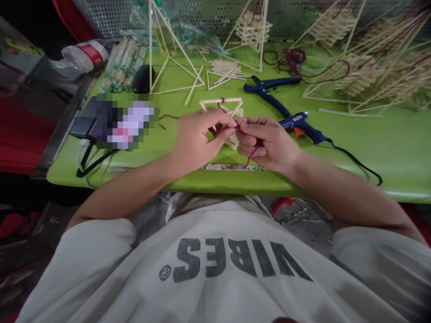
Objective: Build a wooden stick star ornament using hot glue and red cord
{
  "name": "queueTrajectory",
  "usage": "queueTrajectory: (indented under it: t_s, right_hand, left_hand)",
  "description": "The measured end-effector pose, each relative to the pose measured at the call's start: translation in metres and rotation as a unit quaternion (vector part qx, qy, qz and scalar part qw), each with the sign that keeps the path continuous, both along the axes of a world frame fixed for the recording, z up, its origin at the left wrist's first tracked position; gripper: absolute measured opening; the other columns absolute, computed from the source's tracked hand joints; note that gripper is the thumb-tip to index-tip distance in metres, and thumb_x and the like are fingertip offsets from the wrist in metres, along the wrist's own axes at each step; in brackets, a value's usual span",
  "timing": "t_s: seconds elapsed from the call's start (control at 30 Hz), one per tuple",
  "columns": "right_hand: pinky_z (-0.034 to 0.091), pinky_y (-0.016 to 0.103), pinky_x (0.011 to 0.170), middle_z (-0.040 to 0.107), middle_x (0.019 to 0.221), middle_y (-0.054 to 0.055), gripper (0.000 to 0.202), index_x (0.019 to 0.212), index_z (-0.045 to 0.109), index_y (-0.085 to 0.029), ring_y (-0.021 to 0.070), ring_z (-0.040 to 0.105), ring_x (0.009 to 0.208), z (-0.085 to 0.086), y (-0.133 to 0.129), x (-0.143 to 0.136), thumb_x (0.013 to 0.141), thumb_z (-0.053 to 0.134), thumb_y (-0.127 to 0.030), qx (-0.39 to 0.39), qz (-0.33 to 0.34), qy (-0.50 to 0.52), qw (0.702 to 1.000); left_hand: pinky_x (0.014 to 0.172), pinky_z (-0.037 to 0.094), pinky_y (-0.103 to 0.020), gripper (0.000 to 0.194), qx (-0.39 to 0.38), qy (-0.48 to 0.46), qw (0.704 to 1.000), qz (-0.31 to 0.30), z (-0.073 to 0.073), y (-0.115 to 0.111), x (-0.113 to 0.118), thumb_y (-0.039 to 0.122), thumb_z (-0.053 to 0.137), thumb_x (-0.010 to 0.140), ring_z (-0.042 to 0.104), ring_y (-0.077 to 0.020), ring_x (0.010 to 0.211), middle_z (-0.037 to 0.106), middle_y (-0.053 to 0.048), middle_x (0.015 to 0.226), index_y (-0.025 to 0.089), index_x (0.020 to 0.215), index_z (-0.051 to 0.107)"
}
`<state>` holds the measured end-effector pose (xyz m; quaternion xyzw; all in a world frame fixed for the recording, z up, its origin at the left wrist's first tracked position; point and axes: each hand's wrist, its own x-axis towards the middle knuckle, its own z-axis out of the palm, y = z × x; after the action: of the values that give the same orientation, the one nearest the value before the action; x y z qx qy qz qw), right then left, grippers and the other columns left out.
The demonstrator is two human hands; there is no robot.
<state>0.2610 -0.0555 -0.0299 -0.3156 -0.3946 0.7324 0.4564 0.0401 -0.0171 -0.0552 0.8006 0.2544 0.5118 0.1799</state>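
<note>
Over green table [370, 143] — both hands pinch purple yarn [251, 154], loose end hanging down.

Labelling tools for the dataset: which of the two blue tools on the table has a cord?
The glue gun, just beyond the right hand: orange trigger, black cord trailing right. The blue cutters lie farther back with no cord.

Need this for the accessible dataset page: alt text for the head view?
Left hand and right hand pinch a maroon string against a small triangular stick frame above a green table. A blue glue gun and blue pliers lie to the right.
</note>
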Motion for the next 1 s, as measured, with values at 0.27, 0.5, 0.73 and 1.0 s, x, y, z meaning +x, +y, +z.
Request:
queueTrajectory:
  t_s: [0.27,0.5,0.73,1.0]
  right_hand:
    - [0.014,0.025,0.047,0.05,0.063,-0.008,0.043,0.092,0.075,-0.019,0.0059,0.029,0.05,0.001,0.001,-0.001,0.091,0.108,-0.046,0.027,0.016,-0.017,0.999]
    - [0.014,0.024,0.046,0.054,0.062,-0.008,0.046,0.088,0.075,-0.018,0.0043,0.029,0.047,-0.002,0.003,-0.001,0.088,0.112,-0.046,0.033,0.026,-0.011,0.999]
    - [0.018,0.024,0.048,0.057,0.065,-0.005,0.053,0.089,0.072,-0.02,0.006,0.033,0.051,-0.007,0.005,0.005,0.094,0.109,-0.058,0.07,0.066,-0.04,0.995]
    - [0.019,0.023,0.049,0.047,0.066,-0.008,0.046,0.1,0.069,-0.02,0.0073,0.028,0.055,-0.01,0.004,0.003,0.106,0.099,-0.054,0.068,0.108,0.005,0.992]
  left_hand:
    - [0.089,0.069,-0.035,0.021,0.025,-0.008,1.0,-0.016,0.005,-0.001,0.0,0.038,0.075,0.12,0.084,-0.0187,0.09,0.089,-0.006,0.099,0.027,0.112,0.091]
    - [0.089,0.07,-0.036,0.019,0.021,-0.009,1.0,-0.007,0.004,0.0,0.001,0.036,0.078,0.117,0.087,-0.0202,0.097,0.092,-0.005,0.103,0.028,0.112,0.094]
    - [0.087,0.07,-0.034,0.014,-0.013,-0.022,1.0,-0.015,0.004,0.0,0.001,0.036,0.085,0.114,0.086,-0.0212,0.103,0.092,-0.006,0.102,0.028,0.11,0.096]
    - [0.071,0.066,-0.028,0.024,0.049,-0.099,0.991,-0.075,0.001,0.005,0.007,0.047,0.08,0.12,0.086,-0.0177,0.093,0.089,-0.005,0.1,0.028,0.116,0.094]
